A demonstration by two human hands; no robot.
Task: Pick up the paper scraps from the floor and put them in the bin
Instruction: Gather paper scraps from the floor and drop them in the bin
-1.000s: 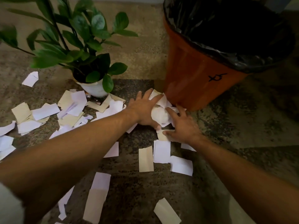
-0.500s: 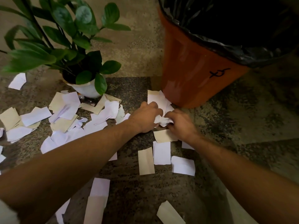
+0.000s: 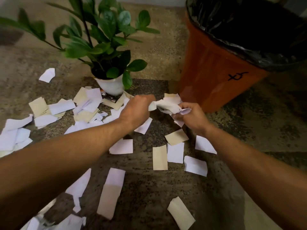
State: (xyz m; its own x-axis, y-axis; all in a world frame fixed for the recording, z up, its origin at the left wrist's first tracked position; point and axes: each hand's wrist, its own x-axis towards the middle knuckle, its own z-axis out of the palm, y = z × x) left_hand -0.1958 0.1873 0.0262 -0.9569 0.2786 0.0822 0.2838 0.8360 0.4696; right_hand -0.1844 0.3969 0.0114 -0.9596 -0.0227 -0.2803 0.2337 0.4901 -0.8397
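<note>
I've got both hands on one crumpled wad of white paper scraps [image 3: 167, 106], lifted just off the speckled stone floor [image 3: 249, 130]; left hand [image 3: 135, 112] is curled round its left end, right hand [image 3: 191, 116] pinches the right end w/ fingers bent; two-handed, I'd guess, so the loose bits stay bunched & nothing drops. The orange plastic bin w/ black liner [image 3: 216, 67] stands just beyond the wad, mouth open above it, so the carry looks short; up & over the rim. Plenty of flat white & tan scraps [image 3: 159, 157] are on the floor near me, more heaped by the green plant in a white pot [image 3: 110, 83]; task is early, imo.
</note>
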